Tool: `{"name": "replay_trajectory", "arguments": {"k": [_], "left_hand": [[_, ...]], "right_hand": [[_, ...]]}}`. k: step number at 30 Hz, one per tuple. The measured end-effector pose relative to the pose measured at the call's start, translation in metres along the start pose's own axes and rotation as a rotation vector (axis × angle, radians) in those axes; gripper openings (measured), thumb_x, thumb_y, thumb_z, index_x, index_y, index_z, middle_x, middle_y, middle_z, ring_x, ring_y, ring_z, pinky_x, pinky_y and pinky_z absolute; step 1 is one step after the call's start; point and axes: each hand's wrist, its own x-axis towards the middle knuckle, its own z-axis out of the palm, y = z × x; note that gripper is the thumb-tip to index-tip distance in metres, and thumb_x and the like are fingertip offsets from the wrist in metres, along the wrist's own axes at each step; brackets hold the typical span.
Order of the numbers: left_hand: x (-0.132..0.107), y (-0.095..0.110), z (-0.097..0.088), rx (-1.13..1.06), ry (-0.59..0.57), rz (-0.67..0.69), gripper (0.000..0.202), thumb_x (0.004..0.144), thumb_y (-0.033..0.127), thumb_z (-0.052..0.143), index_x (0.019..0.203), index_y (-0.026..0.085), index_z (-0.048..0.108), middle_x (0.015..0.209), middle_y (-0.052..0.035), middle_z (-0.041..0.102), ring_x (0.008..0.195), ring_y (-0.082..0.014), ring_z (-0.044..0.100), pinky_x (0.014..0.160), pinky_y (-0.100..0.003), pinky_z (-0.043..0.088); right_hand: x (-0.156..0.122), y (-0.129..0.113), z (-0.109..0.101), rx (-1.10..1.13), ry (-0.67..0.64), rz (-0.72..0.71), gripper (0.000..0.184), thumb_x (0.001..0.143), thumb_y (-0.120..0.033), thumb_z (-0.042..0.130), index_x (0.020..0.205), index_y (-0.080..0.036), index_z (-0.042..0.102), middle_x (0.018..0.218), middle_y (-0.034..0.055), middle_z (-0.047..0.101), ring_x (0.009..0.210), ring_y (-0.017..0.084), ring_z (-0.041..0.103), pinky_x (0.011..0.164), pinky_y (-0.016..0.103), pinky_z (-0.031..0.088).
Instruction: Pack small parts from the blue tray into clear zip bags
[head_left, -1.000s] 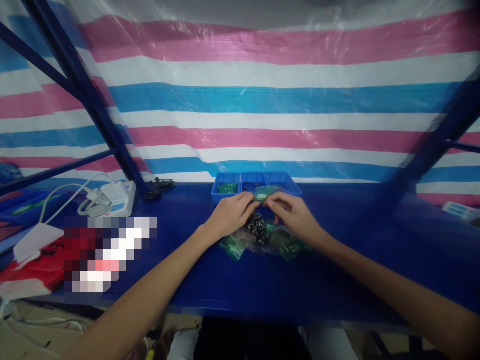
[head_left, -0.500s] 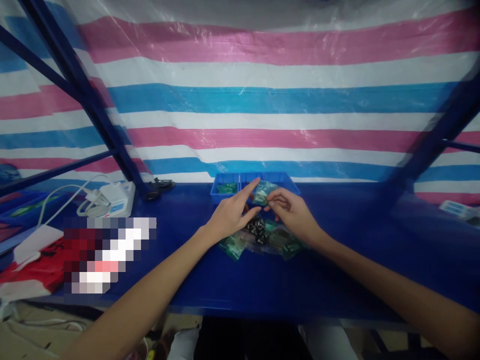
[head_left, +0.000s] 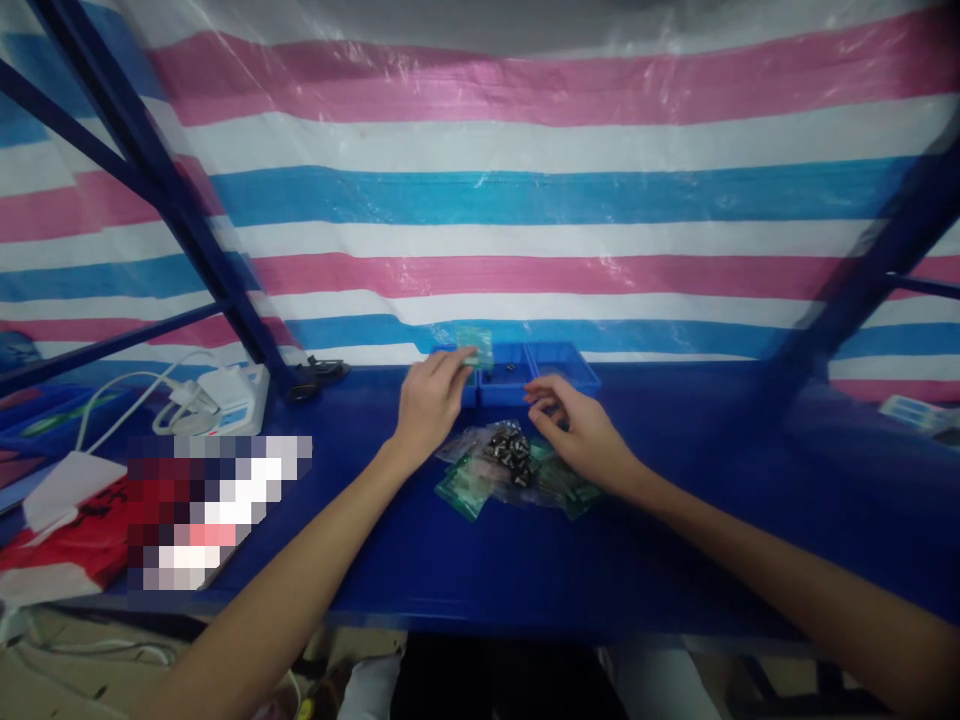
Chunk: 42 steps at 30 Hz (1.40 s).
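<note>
My left hand [head_left: 435,395] is closed, pinching a small green-tinted clear plastic bag [head_left: 474,346] by its lower edge. The bag is raised over the left compartment of a blue divided tray [head_left: 581,368], and hand and bag hide most of that compartment. Small dark pieces [head_left: 510,368] lie in the middle compartment. My right hand [head_left: 574,420] hovers in front of the tray's right part, its fingers half curled and apart, with nothing visible in them. Below both hands is a pile of small black-and-silver parts [head_left: 510,455] on clear plastic, with green-tinted bags [head_left: 466,487] around it.
The blue table [head_left: 465,575] runs across the view. On the left are a white power strip [head_left: 244,400] with plugs and cables, a dark object [head_left: 319,375] and a red-and-white bag [head_left: 90,530]. Blue frame posts and a striped plastic sheet [head_left: 525,195] stand behind.
The green-tinted bag has passed from my right hand to my left, which has moved left and up over the tray's left compartment. My right hand has stayed near its place, its fingers now free.
</note>
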Motion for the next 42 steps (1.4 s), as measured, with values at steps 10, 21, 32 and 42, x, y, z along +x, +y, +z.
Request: {"name": "replay_trajectory", "arguments": {"k": [10, 21, 32, 42], "left_hand": [[-0.003, -0.035, 0.001, 0.317, -0.127, -0.266, 0.031, 0.098, 0.042, 0.052, 0.101, 0.022, 0.075, 0.106, -0.0125, 0.059, 0.102, -0.0315, 0.053, 0.085, -0.048, 0.046], [-0.009, 0.025, 0.009, -0.065, -0.332, 0.132, 0.027, 0.103, 0.025, 0.041, 0.115, 0.019, 0.065, 0.108, -0.0077, 0.061, 0.094, -0.0179, 0.062, 0.083, -0.032, 0.053], [-0.01, 0.015, 0.01, -0.033, -0.414, 0.125, 0.022, 0.102, 0.023, 0.044, 0.112, 0.019, 0.064, 0.103, -0.0054, 0.064, 0.093, -0.0193, 0.065, 0.08, -0.032, 0.053], [-0.008, 0.02, 0.009, -0.087, -0.474, 0.241, 0.019, 0.1, 0.024, 0.05, 0.108, 0.019, 0.067, 0.097, -0.0054, 0.063, 0.094, -0.0202, 0.062, 0.084, -0.035, 0.048]], "right_hand": [[-0.005, 0.006, 0.006, -0.337, -0.275, -0.286, 0.02, 0.097, -0.019, 0.05, 0.099, -0.02, 0.07, 0.1, 0.0104, 0.07, 0.096, 0.026, 0.06, 0.087, 0.044, 0.048], [-0.005, 0.016, 0.009, -0.417, -0.272, -0.251, 0.013, 0.094, -0.017, 0.056, 0.096, -0.019, 0.069, 0.096, 0.0101, 0.065, 0.094, 0.026, 0.057, 0.085, 0.041, 0.047], [-0.004, 0.013, 0.011, -0.366, -0.22, -0.182, 0.013, 0.093, -0.013, 0.053, 0.085, -0.02, 0.059, 0.084, 0.005, 0.063, 0.08, 0.021, 0.055, 0.073, 0.034, 0.041], [-0.003, -0.003, 0.003, -0.246, 0.016, -0.191, 0.009, 0.093, -0.017, 0.051, 0.094, -0.02, 0.059, 0.088, 0.0057, 0.067, 0.076, 0.019, 0.06, 0.07, 0.031, 0.045]]}}
